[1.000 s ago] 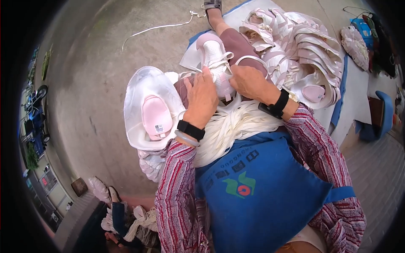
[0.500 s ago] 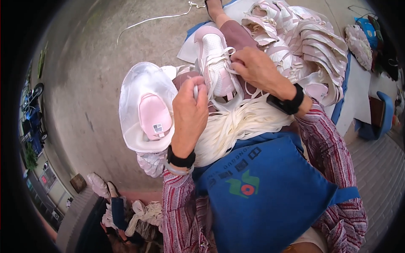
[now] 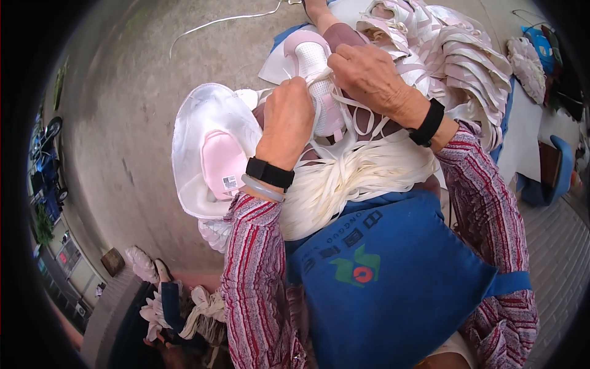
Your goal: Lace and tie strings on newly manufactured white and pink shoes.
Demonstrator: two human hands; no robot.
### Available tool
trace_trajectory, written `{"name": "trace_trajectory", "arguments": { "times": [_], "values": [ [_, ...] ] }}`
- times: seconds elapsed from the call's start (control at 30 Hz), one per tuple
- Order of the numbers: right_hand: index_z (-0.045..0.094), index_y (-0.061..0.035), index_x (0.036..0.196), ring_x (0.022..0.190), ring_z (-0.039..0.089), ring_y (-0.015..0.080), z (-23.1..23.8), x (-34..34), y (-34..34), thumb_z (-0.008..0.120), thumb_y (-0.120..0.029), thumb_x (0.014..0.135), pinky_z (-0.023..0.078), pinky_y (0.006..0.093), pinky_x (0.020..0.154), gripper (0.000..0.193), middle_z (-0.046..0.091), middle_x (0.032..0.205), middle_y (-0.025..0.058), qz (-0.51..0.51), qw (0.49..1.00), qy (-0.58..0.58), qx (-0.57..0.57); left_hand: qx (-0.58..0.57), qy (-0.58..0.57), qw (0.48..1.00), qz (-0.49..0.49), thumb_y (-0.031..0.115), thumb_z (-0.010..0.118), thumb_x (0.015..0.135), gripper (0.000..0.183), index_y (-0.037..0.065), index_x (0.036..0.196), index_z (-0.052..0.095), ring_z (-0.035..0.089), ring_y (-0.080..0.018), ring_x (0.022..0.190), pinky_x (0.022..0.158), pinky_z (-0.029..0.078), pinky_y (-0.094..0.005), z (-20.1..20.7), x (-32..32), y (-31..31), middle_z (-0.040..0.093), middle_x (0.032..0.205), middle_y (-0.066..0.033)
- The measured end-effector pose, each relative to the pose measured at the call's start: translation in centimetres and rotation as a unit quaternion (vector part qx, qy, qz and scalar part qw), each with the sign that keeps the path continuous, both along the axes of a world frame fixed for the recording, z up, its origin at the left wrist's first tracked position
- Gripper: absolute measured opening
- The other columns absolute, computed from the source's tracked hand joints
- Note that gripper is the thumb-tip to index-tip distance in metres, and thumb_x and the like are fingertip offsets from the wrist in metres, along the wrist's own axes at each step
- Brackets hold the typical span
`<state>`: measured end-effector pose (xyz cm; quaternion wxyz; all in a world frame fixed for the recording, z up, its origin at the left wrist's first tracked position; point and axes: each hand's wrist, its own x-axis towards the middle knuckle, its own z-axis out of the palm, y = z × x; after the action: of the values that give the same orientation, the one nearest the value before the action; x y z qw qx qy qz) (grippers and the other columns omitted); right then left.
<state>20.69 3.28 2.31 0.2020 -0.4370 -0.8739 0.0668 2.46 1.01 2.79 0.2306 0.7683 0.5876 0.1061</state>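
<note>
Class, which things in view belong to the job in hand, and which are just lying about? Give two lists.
Job in hand:
- pink-and-white shoe upper
- white lace, held by both hands
- lace bundle on the lap
- stacked uppers

Lying about:
- white cord on the floor
- blue chair
- blue vehicle

Concrete floor [image 3: 129,129] extends across the left side. A blue motor vehicle [image 3: 48,165] with black tyres stands at the far left (its outline bends at the rim of the view); a green shrub [image 3: 44,226] is located near it. A brown box-like object [image 3: 112,261] rests on the left. On the right, a blue chair [image 3: 562,166] adjoins grey paving [image 3: 547,246]. A bright blue bag-like item [image 3: 538,48] lies far right.
</note>
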Motion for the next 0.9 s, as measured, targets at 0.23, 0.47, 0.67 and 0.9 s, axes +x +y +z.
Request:
{"name": "trace_trajectory", "arguments": {
  "times": [0.23,0.47,0.67,0.9],
  "values": [
    [0.051,-0.0040,0.087,0.074,0.059,0.0322,-0.9,-2.0,-2.1,0.057,-0.007,0.079,0.047,0.0405,0.066,0.011,0.056,0.081,0.0114,0.003,0.982,0.188,-0.033,-0.002,0.012,1.000,-0.003,0.012,0.052,0.085,0.016,-0.002,0.084,0.059,0.060,-0.0434,0.077,0.069,0.047,-0.0487,-0.1,-0.2,0.5,0.061,0.078,-0.0257],
    [0.051,-0.0036,0.094,0.078,0.058,0.0335,-1.6,1.7,-1.9,0.056,-0.010,0.083,0.047,0.0402,0.069,0.014,0.056,0.082,0.0158,-0.028,0.972,0.127,-0.198,0.024,-0.017,0.999,0.022,0.012,0.050,0.086,0.016,-0.003,0.084,0.055,0.058,-0.0436,0.074,0.066,0.045,-0.0485,-0.4,0.0,0.1,0.059,0.076,-0.0268],
    [0.056,-0.0033,0.099,0.077,0.059,0.0303,-0.8,0.9,-1.2,0.054,-0.005,0.085,0.048,0.0344,0.068,0.014,0.058,0.082,0.0136,-0.069,0.971,0.221,-0.065,-0.011,-0.112,0.991,0.070,0.012,0.050,0.086,0.017,-0.003,0.091,0.057,0.061,-0.0390,0.072,0.066,0.047,-0.0428,1.0,0.3,0.0,0.061,0.076,-0.0235],
    [0.061,-0.0022,0.093,0.071,0.060,0.0328,-0.2,-0.4,-1.9,0.053,-0.012,0.085,0.048,0.0357,0.065,0.015,0.060,0.074,0.0176,-0.109,0.891,0.355,-0.262,0.012,-0.092,0.995,0.045,0.012,0.055,0.085,0.018,-0.001,0.096,0.058,0.062,-0.0373,0.078,0.070,0.048,-0.0399,0.0,-0.3,-0.9,0.064,0.083,-0.0219]
  ]
}}
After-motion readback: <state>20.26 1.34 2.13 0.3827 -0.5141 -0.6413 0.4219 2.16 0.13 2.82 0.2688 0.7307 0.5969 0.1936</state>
